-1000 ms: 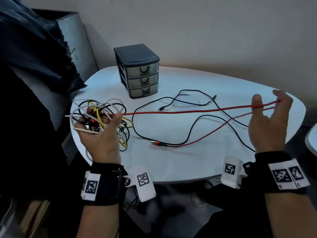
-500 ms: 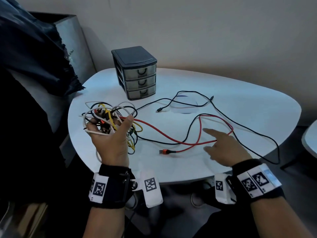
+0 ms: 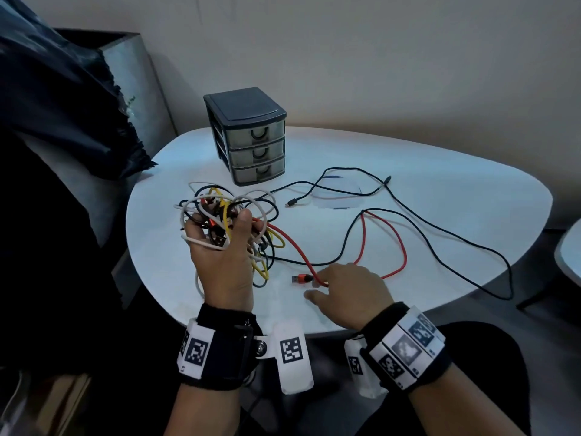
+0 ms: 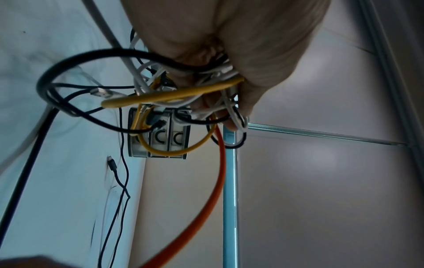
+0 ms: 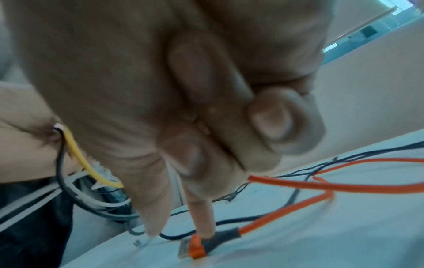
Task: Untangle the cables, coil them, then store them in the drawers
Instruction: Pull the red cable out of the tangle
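White tabletop [image 3: 440, 184]: drawer unit [image 3: 248, 133] near the far-left edge, three drawers closed. Black cable [image 3: 440, 231] sprawls across the middle to the right edge. Left hand [image 3: 224, 262] over the near-left edge, fingers curled round the tangled bundle [image 3: 226, 212] of white, yellow and black cables. Red cable [image 3: 402, 243] runs from the bundle, loops mid-table. Right hand [image 3: 349, 294] near the front edge, index fingertip [image 5: 206, 234] on the red cable's USB plug [image 3: 301, 279]; thumb extended, other fingers curled, nothing gripped

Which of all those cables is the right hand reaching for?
The red cable. The right hand has a fingertip on its plug, lying loose on the table; the yellow, white and other cables stay bunched in the left hand.
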{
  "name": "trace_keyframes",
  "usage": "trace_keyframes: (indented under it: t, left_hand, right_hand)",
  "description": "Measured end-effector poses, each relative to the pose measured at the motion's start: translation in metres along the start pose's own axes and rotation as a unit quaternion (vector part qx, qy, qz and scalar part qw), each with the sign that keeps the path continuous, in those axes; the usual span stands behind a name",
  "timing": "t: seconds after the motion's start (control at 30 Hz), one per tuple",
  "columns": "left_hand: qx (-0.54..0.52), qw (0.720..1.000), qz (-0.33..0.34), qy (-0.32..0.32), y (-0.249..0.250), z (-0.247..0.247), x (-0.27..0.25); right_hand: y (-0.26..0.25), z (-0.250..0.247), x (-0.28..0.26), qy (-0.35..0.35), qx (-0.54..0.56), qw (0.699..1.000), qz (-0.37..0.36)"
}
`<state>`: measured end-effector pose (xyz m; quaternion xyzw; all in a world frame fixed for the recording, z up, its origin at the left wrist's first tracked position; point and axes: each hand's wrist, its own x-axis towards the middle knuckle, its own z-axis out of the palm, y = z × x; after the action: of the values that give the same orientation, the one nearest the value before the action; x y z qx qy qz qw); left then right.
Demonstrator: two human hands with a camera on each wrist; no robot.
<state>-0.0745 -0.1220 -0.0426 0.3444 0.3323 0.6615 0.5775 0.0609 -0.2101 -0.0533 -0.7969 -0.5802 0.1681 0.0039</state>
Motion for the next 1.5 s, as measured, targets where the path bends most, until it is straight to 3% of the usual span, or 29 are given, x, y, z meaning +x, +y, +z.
trace_keyframes:
  t: [0.2,0.27,0.3,0.4,0.6,0.77,0.87,1.23,1.37,1.5]
  left_hand:
    - [0.024,0.999,-0.026,-0.042,0.001,-0.008,0.0]
    - [0.009,0.998,-0.041,-0.047,0.0,-0.012,0.0]
    - [-0.001,0.997,-0.051,-0.05,0.0,-0.013,0.001]
    - [-0.012,0.996,-0.08,-0.044,0.002,-0.016,0.003]
    - [-0.065,0.985,-0.159,-0.024,0.004,-0.021,0.004]
    - [-0.173,0.956,-0.235,0.005,0.002,-0.03,0.005]
    - [-0.191,0.946,-0.262,-0.017,0.002,-0.031,0.002]
    - [-0.18,0.953,-0.243,-0.034,0.014,-0.03,0.015]
    - [-0.147,0.956,-0.24,-0.085,0.009,-0.023,0.001]
    - [-0.104,0.965,-0.225,-0.082,0.002,-0.016,-0.005]
  right_hand:
    - [-0.014,-0.01,-0.002,0.128,0.007,0.991,-0.044]
    - [-0.014,-0.017,0.0,0.15,0.107,0.98,-0.072]
    - [-0.014,-0.02,0.001,0.159,0.2,0.964,-0.071]
    - [-0.01,-0.026,0.004,0.176,0.455,0.872,-0.045]
    - [-0.012,-0.025,-0.004,0.177,0.549,0.813,-0.078]
    - [-0.027,-0.016,-0.001,0.169,0.514,0.835,-0.105]
    - [-0.034,-0.013,0.005,0.175,0.481,0.852,-0.108]
    - [-0.008,-0.016,-0.012,0.127,0.501,0.848,-0.116]
    - [-0.009,-0.016,-0.007,0.139,0.516,0.839,-0.105]
    - [-0.012,-0.012,0.001,0.141,0.488,0.854,-0.109]
